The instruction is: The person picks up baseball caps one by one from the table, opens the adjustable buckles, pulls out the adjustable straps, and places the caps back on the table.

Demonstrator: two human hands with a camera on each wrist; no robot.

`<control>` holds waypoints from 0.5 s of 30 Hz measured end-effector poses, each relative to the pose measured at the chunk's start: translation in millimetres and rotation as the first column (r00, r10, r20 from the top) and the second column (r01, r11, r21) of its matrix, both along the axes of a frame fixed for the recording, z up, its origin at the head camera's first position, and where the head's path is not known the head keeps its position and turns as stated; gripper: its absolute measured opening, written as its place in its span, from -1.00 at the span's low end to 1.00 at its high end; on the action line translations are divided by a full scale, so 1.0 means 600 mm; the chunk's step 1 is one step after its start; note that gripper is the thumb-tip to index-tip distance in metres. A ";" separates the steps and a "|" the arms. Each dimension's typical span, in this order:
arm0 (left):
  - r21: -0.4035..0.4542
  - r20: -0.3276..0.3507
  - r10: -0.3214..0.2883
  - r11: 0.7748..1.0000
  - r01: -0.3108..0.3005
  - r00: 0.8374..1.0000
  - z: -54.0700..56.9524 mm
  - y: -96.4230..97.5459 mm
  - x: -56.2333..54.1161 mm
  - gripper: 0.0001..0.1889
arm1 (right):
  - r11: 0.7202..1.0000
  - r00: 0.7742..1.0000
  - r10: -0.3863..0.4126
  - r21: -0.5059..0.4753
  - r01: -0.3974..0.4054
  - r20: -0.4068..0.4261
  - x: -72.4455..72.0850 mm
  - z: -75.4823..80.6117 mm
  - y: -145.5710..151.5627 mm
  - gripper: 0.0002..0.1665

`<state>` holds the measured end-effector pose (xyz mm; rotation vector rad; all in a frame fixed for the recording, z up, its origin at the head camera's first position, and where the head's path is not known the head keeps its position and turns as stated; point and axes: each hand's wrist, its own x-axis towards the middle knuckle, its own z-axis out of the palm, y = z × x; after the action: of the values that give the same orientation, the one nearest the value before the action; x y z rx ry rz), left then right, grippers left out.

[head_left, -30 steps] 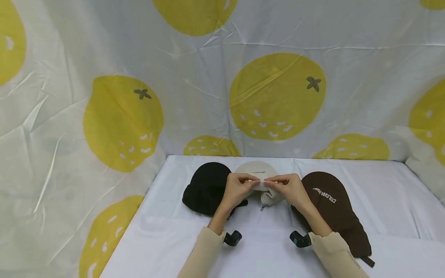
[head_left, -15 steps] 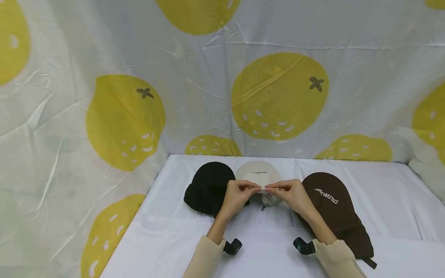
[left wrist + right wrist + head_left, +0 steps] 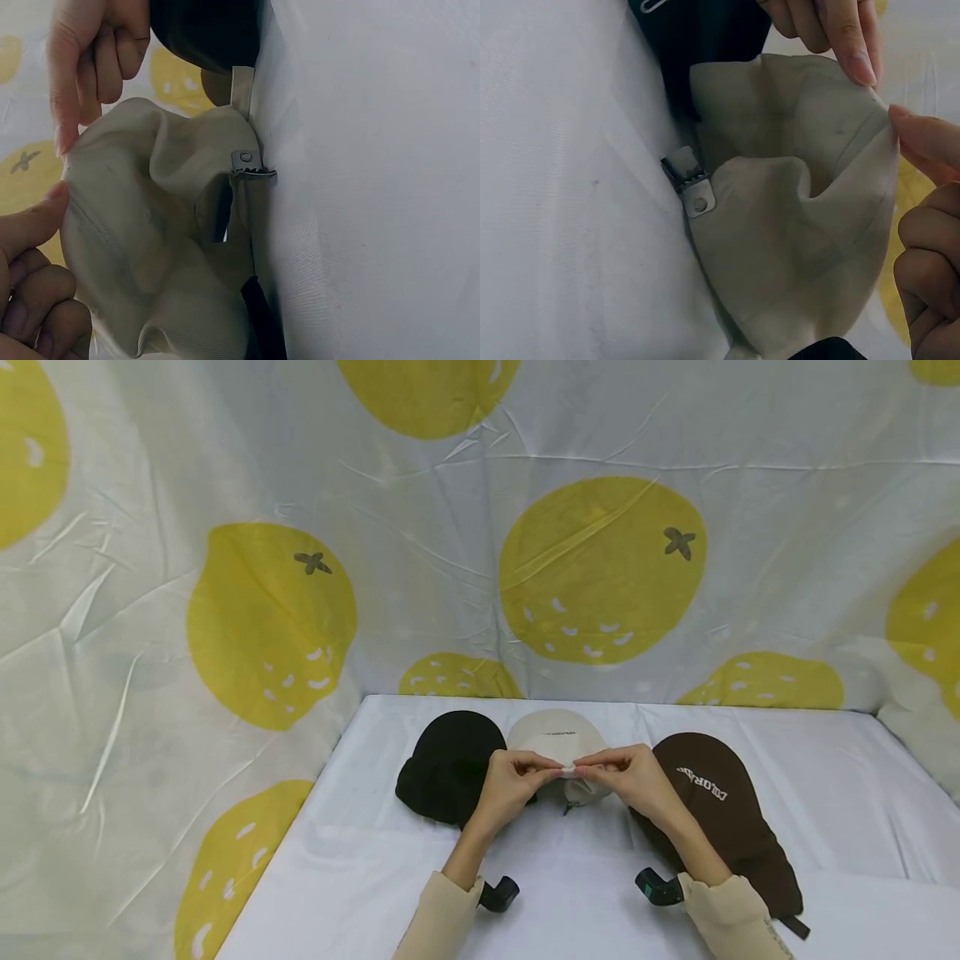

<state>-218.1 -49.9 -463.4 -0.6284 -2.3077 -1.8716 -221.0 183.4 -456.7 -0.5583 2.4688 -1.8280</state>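
Observation:
A beige baseball cap with small dark lettering sits at the back middle of the table. My left hand pinches the cap's fabric between thumb and fingertips. Close beside it, my right hand pinches the same folded ridge, the fingertips of both hands nearly meeting. In the left wrist view, the cap's underside and back opening show, with a metal buckle on the strap near the tablecloth. The right wrist view shows the buckle as well, and the beige fabric bunched in a fold.
A black cap lies just left of the beige one. On the right, a brown cap with white lettering lies with its strap toward the front. A white cloth covers the table. Behind hangs a lemon-print curtain.
Both hands have come slightly lower and nearer the person, still pinching the beige cap. More of its crown now shows above the fingers. The black and brown caps stay in place.

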 end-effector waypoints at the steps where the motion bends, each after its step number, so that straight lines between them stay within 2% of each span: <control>1: 0.002 -0.001 0.001 1.000 -0.001 1.000 0.001 0.001 0.000 -0.95 | 1.000 1.000 -0.008 0.002 0.008 0.001 0.000 0.002 0.002 -0.78; 9: 0.040 -0.030 0.007 0.999 -0.006 1.000 0.011 0.011 0.007 -0.94 | 0.994 0.996 -0.088 0.057 0.088 -0.007 -0.001 0.023 0.034 -0.66; 15: 0.060 -0.044 -0.023 0.998 0.026 0.999 0.021 0.028 0.019 -0.93 | 0.992 0.997 -0.075 0.108 0.072 0.023 0.007 0.045 0.071 -0.60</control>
<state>-206.9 -33.1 -450.9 -0.6858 -2.2180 -1.9105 -217.1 225.8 -429.5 -0.4400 2.5836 -1.7016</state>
